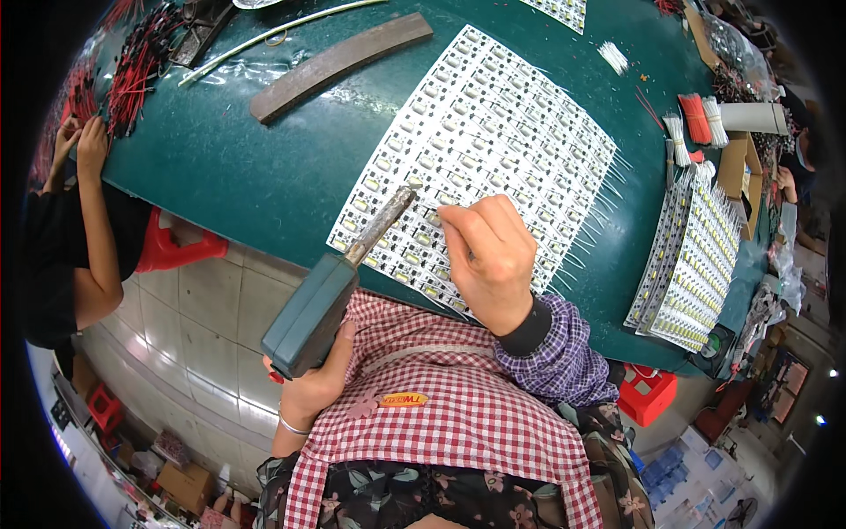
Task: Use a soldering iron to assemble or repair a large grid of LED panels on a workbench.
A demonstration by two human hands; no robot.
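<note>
My left hand (319,381) is wrapped round the handle of a dark green soldering gun (310,309). Its long, worn metal tip reaches up and right, ending over a white LED circuit board sheet (476,106) on the table. Rows of small yellowish LEDs and black parts cover that sheet, and thin white wires (577,251) stick out along its right edge. Over the sheet's lower middle, my right hand (495,256) is closed with thumb and forefinger pinched, just right of the tip. Whatever is between those fingers is too small or hidden to make out.
A curved brown bar (342,66) lies on the green table (203,167). At right stand stacked LED sheets (696,264) and bundles of red and white wires (694,119). Another person's hands (86,145) work at red-black wires (141,84) at far left. Red stools (648,394) flank the table.
</note>
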